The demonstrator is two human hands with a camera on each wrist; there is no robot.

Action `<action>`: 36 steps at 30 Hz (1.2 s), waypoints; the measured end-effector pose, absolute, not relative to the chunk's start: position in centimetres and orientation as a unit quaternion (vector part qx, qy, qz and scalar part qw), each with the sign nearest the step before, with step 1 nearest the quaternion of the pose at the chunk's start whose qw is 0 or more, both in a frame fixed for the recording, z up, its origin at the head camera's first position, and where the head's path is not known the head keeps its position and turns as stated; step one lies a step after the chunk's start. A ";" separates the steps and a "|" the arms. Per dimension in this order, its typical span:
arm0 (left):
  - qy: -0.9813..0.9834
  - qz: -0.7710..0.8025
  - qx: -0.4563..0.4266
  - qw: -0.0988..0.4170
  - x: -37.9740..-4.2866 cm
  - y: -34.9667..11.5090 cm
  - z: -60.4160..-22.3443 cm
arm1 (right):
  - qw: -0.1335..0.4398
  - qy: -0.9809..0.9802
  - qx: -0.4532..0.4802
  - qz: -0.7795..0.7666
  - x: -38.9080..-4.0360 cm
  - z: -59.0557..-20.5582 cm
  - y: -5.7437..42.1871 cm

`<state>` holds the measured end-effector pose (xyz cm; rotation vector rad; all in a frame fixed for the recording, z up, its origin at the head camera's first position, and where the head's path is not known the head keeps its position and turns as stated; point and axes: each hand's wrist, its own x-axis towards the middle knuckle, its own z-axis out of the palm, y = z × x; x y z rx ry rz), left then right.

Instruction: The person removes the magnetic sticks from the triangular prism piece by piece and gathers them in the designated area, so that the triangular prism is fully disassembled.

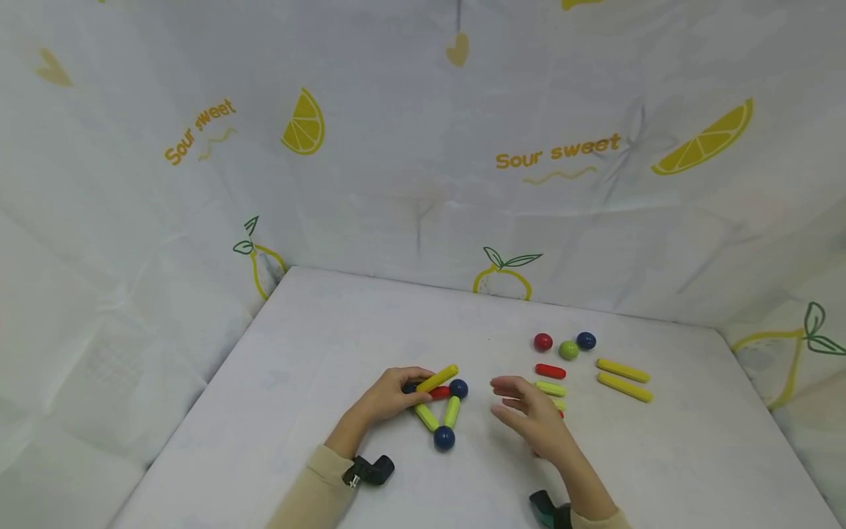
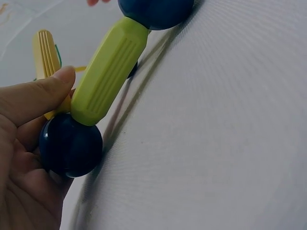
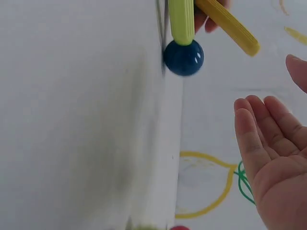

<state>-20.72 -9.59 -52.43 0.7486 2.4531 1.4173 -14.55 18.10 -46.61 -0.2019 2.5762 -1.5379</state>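
Observation:
My left hand [image 1: 386, 393] grips one corner of a flat triangle made of magnetic-looking rods and balls. In the left wrist view its fingers curl behind a blue ball [image 2: 71, 145], and the thumb lies on a yellow rod [image 2: 46, 52] that slants up from that corner. Two light green rods [image 1: 426, 417] and a red rod [image 1: 439, 394] form the sides, with further blue balls [image 1: 444, 438] at the other corners. To the right of the triangle, my right hand [image 1: 535, 422] hovers with fingers loosely extended and holds nothing.
Beyond the right hand lie a red ball [image 1: 543, 342], a green ball [image 1: 568, 350] and a loose blue ball [image 1: 586, 340]. Nearer are a loose red rod [image 1: 551, 371], light green rods [image 1: 550, 388] partly behind the hand, and two yellow rods [image 1: 624, 387]. A printed curtain [image 1: 396, 184] borders the table.

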 end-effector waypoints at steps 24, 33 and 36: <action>0.797 0.508 0.273 0.180 -21.0 -12.0 -52.1 | 0.122 0.780 -0.123 -0.601 -19.1 -47.5 12.0; 0.795 0.511 0.269 0.183 -21.3 -11.9 -52.5 | 0.091 0.751 -0.006 -0.654 -19.4 -48.2 12.4; 0.792 0.515 0.273 0.180 -21.3 -11.9 -52.5 | 0.074 0.717 0.031 -0.693 -19.6 -47.7 13.5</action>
